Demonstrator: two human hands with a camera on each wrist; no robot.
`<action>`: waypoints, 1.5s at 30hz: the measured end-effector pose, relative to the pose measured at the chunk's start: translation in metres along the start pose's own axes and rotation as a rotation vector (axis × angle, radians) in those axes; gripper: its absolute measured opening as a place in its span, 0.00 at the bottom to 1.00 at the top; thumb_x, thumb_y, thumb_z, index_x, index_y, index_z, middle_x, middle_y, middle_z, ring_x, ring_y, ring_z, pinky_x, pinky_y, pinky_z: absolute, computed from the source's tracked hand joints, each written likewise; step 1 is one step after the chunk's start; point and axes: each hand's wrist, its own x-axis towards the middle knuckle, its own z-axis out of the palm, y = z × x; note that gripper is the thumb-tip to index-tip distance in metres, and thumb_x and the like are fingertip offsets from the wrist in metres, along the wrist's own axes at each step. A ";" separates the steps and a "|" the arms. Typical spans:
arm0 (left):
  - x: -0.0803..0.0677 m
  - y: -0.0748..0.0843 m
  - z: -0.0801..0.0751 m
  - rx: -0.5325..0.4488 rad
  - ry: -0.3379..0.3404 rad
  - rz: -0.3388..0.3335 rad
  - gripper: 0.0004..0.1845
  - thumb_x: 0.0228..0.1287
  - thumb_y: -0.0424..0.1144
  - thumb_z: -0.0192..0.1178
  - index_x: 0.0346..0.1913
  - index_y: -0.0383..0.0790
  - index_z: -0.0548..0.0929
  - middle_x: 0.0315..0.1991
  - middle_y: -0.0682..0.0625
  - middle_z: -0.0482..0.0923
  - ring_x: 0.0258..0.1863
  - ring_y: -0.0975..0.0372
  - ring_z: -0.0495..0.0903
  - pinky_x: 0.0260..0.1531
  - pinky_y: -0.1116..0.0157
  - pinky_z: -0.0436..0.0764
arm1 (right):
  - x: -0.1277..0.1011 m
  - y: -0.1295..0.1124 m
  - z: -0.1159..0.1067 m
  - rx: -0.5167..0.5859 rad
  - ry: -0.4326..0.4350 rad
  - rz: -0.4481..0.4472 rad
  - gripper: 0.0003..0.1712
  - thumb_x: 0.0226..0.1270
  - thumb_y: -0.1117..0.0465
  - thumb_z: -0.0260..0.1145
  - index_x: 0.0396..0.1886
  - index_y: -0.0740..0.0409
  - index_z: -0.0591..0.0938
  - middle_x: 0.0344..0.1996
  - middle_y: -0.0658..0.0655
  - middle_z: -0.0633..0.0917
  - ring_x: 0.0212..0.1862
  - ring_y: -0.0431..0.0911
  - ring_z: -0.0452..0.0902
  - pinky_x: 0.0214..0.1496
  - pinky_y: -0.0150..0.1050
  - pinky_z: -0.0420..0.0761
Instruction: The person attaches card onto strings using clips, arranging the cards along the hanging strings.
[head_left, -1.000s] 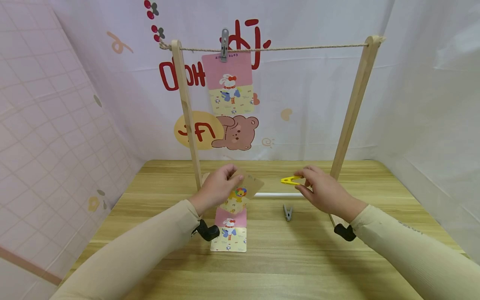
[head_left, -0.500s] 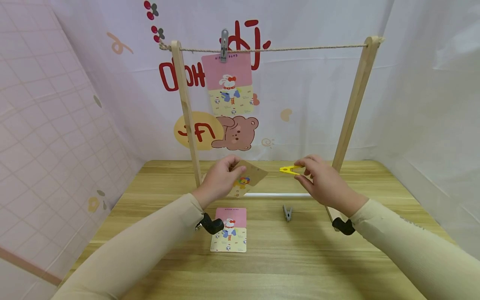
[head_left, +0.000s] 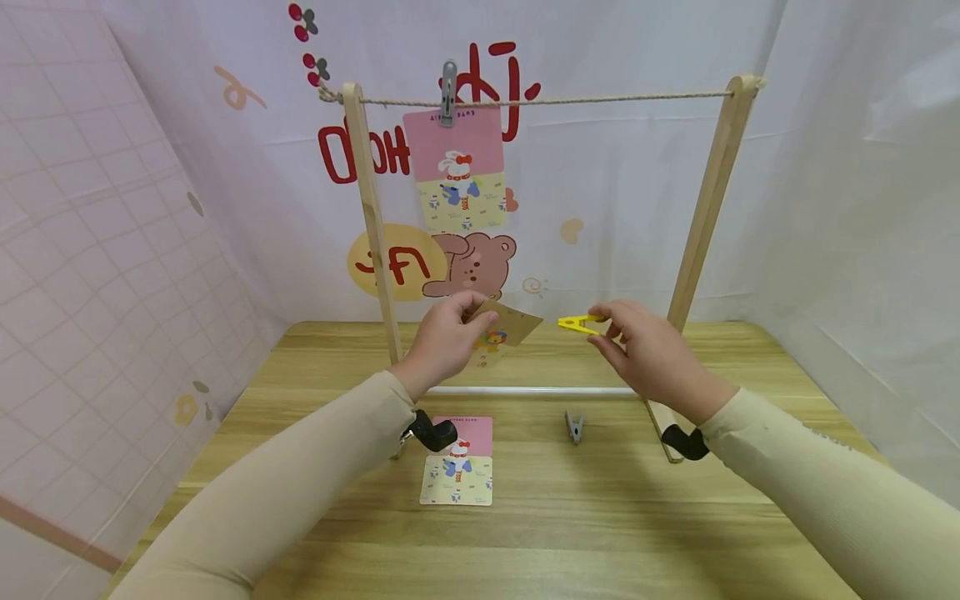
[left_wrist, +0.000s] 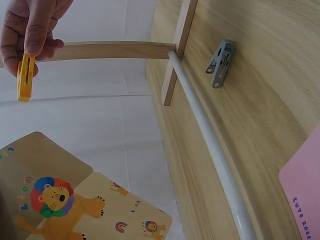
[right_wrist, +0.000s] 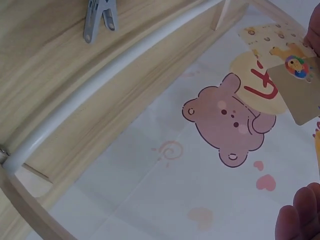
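Note:
My left hand [head_left: 444,340] pinches a tan card with a rainbow-maned lion [head_left: 501,332] and holds it above the table; the same lion card [left_wrist: 75,205] fills the lower left of the left wrist view, and the lion card [right_wrist: 295,75] shows at the right edge of the right wrist view. My right hand [head_left: 645,350] pinches a yellow clothespin [head_left: 576,323] just right of the card, seen as the yellow clothespin [left_wrist: 24,76] from the left wrist. Above hangs a rope [head_left: 600,97] between two wooden posts, with a pink rabbit card [head_left: 457,167] held by a grey clip [head_left: 448,90].
A second pink rabbit card [head_left: 459,460] lies flat on the wooden table [head_left: 600,517]. A grey clothespin [head_left: 574,426] lies beside the white base rod [head_left: 525,389]. The wooden frame's posts [head_left: 369,217] stand left and right; printed fabric walls close in all around.
Both hands have risen from near the table toward the rope, the left lifting the lion card, the right carrying the yellow clothespin. The rabbit card on the table is now uncovered.

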 end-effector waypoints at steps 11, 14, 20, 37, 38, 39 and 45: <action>0.008 0.010 0.002 -0.035 0.029 0.007 0.07 0.78 0.43 0.63 0.48 0.44 0.85 0.40 0.51 0.81 0.38 0.58 0.76 0.41 0.62 0.77 | 0.008 -0.004 -0.004 0.007 0.136 -0.078 0.19 0.66 0.72 0.73 0.55 0.66 0.81 0.47 0.64 0.84 0.40 0.53 0.84 0.37 0.49 0.85; 0.011 0.013 0.002 -0.036 0.044 0.018 0.06 0.78 0.43 0.63 0.47 0.44 0.85 0.38 0.51 0.80 0.37 0.58 0.75 0.40 0.62 0.76 | 0.011 -0.005 -0.006 0.006 0.163 -0.094 0.19 0.66 0.72 0.74 0.55 0.67 0.81 0.47 0.64 0.84 0.40 0.53 0.84 0.38 0.49 0.86; 0.016 0.017 0.002 -0.044 0.062 0.036 0.07 0.78 0.44 0.63 0.47 0.45 0.85 0.37 0.51 0.79 0.36 0.58 0.74 0.38 0.62 0.75 | 0.017 -0.008 -0.011 -0.019 0.176 -0.111 0.21 0.66 0.72 0.74 0.57 0.69 0.80 0.47 0.65 0.84 0.39 0.54 0.84 0.37 0.49 0.86; 0.027 0.037 -0.001 -0.159 0.102 0.059 0.08 0.78 0.42 0.63 0.48 0.42 0.86 0.39 0.49 0.79 0.38 0.58 0.77 0.39 0.64 0.76 | 0.032 -0.020 -0.027 -0.007 0.264 -0.113 0.20 0.64 0.74 0.74 0.55 0.69 0.81 0.49 0.66 0.84 0.39 0.55 0.83 0.40 0.50 0.87; 0.028 0.038 -0.001 -0.165 0.105 0.060 0.08 0.77 0.42 0.63 0.48 0.42 0.87 0.39 0.49 0.80 0.39 0.58 0.77 0.39 0.65 0.76 | 0.033 -0.020 -0.027 -0.011 0.266 -0.114 0.20 0.65 0.74 0.73 0.55 0.69 0.81 0.49 0.66 0.84 0.39 0.55 0.83 0.40 0.49 0.86; 0.029 0.039 -0.001 -0.169 0.108 0.061 0.08 0.77 0.42 0.64 0.48 0.42 0.87 0.39 0.49 0.80 0.39 0.57 0.78 0.39 0.65 0.77 | 0.033 -0.021 -0.028 -0.013 0.269 -0.115 0.20 0.65 0.74 0.73 0.55 0.70 0.81 0.49 0.66 0.84 0.39 0.55 0.83 0.40 0.49 0.86; 0.034 0.045 -0.001 -0.157 0.122 0.069 0.09 0.78 0.43 0.63 0.50 0.42 0.86 0.42 0.49 0.81 0.43 0.57 0.80 0.42 0.65 0.80 | 0.038 -0.024 -0.034 -0.012 0.293 -0.128 0.20 0.65 0.74 0.73 0.56 0.70 0.81 0.50 0.67 0.84 0.39 0.55 0.82 0.40 0.50 0.85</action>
